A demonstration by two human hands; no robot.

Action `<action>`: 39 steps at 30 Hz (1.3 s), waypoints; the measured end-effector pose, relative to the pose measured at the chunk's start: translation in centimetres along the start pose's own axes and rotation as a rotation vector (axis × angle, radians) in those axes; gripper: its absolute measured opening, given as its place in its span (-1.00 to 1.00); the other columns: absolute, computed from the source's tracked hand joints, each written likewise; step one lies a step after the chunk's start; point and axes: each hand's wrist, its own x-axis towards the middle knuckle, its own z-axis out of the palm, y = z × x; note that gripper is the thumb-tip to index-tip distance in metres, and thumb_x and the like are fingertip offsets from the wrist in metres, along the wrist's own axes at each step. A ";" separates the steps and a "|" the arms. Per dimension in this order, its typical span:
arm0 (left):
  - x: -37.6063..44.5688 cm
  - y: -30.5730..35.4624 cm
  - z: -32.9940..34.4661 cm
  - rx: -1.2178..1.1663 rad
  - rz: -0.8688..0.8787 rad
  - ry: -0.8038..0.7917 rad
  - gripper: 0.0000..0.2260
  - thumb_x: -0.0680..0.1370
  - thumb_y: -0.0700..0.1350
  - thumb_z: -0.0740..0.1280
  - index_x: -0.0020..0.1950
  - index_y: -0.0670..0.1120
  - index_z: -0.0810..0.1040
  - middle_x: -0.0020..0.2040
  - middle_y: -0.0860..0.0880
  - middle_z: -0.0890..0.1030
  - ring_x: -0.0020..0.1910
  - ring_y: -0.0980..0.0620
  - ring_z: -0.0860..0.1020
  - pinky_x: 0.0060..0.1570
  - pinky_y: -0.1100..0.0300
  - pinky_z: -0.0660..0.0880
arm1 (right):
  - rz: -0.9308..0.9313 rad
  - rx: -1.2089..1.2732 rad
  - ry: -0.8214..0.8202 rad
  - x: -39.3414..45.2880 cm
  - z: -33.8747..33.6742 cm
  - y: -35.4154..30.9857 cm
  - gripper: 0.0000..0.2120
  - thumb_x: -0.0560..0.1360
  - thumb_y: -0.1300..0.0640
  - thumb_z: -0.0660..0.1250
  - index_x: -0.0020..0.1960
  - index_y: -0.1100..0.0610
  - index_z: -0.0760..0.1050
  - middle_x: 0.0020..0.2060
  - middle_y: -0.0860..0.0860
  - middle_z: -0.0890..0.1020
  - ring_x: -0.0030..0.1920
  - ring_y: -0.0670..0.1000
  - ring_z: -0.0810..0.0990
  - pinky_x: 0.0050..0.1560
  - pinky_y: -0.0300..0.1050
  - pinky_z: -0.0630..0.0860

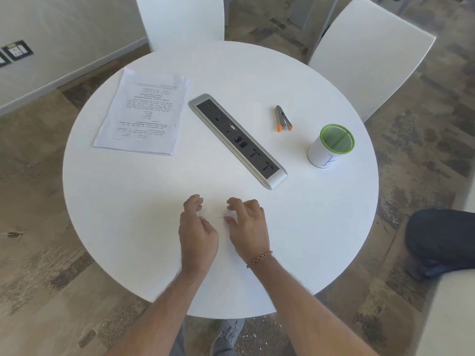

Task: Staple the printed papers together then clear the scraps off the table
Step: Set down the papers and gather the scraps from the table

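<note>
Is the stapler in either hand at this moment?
No. The stapler lies on the table beyond the power strip, while the left hand and right hand hover apart from it.

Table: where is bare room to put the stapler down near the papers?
Bare table lies between the papers and the left hand. Between papers and power strip it is narrow. The stapler lies beyond the strip, beside the green cup.
</note>
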 end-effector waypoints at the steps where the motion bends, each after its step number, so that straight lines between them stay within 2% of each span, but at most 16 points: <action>1: 0.0 0.1 -0.1 0.008 0.004 0.002 -0.50 0.50 -0.47 0.04 0.36 -0.10 0.34 0.24 -0.01 0.54 0.26 -0.01 0.52 0.27 0.08 0.44 | 0.044 0.013 0.003 0.1 0.1 -0.2 -0.68 0.38 0.23 0.47 0.13 0.13 0.56 -0.10 -0.04 0.66 -0.03 0.09 0.47 -0.03 -0.06 0.45; 4: 0.0 0.1 -0.3 0.035 0.016 0.005 -0.48 0.48 -0.47 0.05 0.33 -0.04 0.35 0.18 0.07 0.52 0.23 0.01 0.50 0.26 -0.10 0.44 | 0.120 -0.006 -0.051 0.3 0.8 -0.6 -0.82 0.37 0.19 0.46 -0.03 0.14 0.63 -0.17 0.02 0.59 -0.13 0.12 0.42 -0.09 -0.01 0.48; 7: 0.2 0.1 -0.4 0.045 0.001 0.003 -0.48 0.47 -0.46 0.05 0.32 -0.03 0.36 0.15 0.08 0.51 0.21 0.02 0.49 0.26 -0.14 0.43 | 0.127 0.013 -0.090 0.1 1.3 -0.8 -0.95 0.38 0.26 0.40 -0.19 0.14 0.61 -0.25 -0.01 0.56 -0.18 0.08 0.36 -0.14 -0.04 0.45; 12: 0.4 -0.1 -0.5 0.045 0.002 0.012 -0.49 0.46 -0.45 0.06 0.33 -0.06 0.37 0.17 -0.01 0.55 0.21 -0.01 0.49 0.26 -0.14 0.42 | 0.106 0.008 -0.064 0.6 1.7 -1.0 -0.80 0.29 0.43 0.36 -0.33 0.15 0.55 -0.39 -0.01 0.52 -0.28 0.07 0.35 -0.29 -0.07 0.42; 17: 0.4 -0.2 -0.3 0.052 -0.007 0.015 -0.49 0.47 -0.45 0.06 0.34 -0.08 0.38 0.20 -0.02 0.55 0.22 -0.02 0.49 0.25 -0.16 0.42 | -0.011 -0.114 -0.091 1.0 1.5 -1.4 -0.79 0.21 0.48 0.25 -0.34 0.19 0.48 -0.43 0.06 0.45 -0.34 0.10 0.36 -0.36 -0.08 0.37; 19: 0.3 -0.2 -0.2 0.056 -0.004 0.015 -0.50 0.47 -0.45 0.07 0.34 -0.08 0.38 0.21 -0.01 0.54 0.23 -0.01 0.48 0.26 -0.17 0.42 | -0.071 -0.184 -0.110 0.8 1.2 -1.7 -0.73 0.15 0.52 0.10 -0.36 0.19 0.41 -0.44 0.08 0.40 -0.36 0.09 0.34 -0.38 -0.10 0.28; 22: 0.4 0.0 -0.2 0.058 -0.008 0.016 -0.51 0.48 -0.45 0.07 0.35 -0.10 0.39 0.22 -0.02 0.54 0.24 -0.02 0.48 0.25 -0.17 0.42 | -0.153 -0.274 -0.168 1.0 1.1 -2.0 -0.62 0.18 0.45 -0.20 -0.36 0.14 0.31 -0.46 0.07 0.34 -0.38 0.06 0.31 -0.35 -0.10 0.19; 25: 0.4 0.2 -0.2 0.058 -0.008 0.027 -0.51 0.48 -0.45 0.07 0.35 -0.12 0.39 0.22 -0.02 0.53 0.25 -0.03 0.48 0.25 -0.18 0.41 | -0.235 -0.371 -0.313 1.3 1.7 -1.9 -0.56 0.21 0.41 -0.38 -0.30 0.10 0.21 -0.40 0.07 0.27 -0.31 0.08 0.23 -0.26 -0.02 0.17; 27: 0.4 0.3 -0.1 0.064 -0.007 0.029 -0.51 0.48 -0.46 0.08 0.35 -0.12 0.39 0.24 -0.03 0.53 0.26 -0.05 0.47 0.25 -0.18 0.41 | -0.264 -0.399 -0.386 1.5 2.1 -1.8 -0.53 0.19 0.41 -0.42 -0.28 0.10 0.19 -0.36 0.09 0.29 -0.27 0.10 0.23 -0.22 0.01 0.16; 31: 0.4 0.4 0.0 0.066 -0.031 0.024 -0.51 0.48 -0.45 0.08 0.36 -0.12 0.38 0.26 -0.04 0.52 0.27 -0.05 0.45 0.28 -0.18 0.39 | -0.260 -0.450 -0.448 2.0 1.9 -2.5 -0.53 0.17 0.40 -0.43 -0.29 0.12 0.20 -0.35 0.08 0.33 -0.27 0.10 0.25 -0.20 0.00 0.14; 33: 0.4 0.3 0.0 0.069 -0.023 0.032 -0.51 0.49 -0.45 0.08 0.36 -0.12 0.39 0.26 -0.04 0.52 0.27 -0.05 0.45 0.27 -0.18 0.39 | -0.249 -0.468 -0.468 2.1 1.9 -2.8 -0.59 0.19 0.41 -0.37 -0.30 0.13 0.19 -0.35 0.08 0.34 -0.28 0.10 0.25 -0.21 -0.01 0.15; 37: 0.4 0.0 -0.3 0.078 0.007 0.037 -0.53 0.50 -0.46 0.10 0.37 -0.14 0.39 0.26 -0.06 0.52 0.26 -0.07 0.46 0.26 -0.17 0.41 | -0.145 -0.340 -0.458 3.1 0.0 -3.0 -0.74 0.41 0.46 0.10 -0.28 0.12 0.27 -0.37 0.07 0.31 -0.37 0.05 0.20 -0.16 -0.01 0.26; 39: 0.4 -0.2 -0.4 0.080 0.024 0.038 -0.54 0.51 -0.46 0.11 0.36 -0.15 0.39 0.25 -0.07 0.53 0.26 -0.08 0.47 0.24 -0.15 0.42 | 0.029 -0.138 -0.479 3.9 -0.9 -1.9 -0.84 0.50 0.39 0.13 -0.15 0.22 0.43 -0.27 0.13 0.47 -0.29 0.12 0.35 -0.06 0.00 0.36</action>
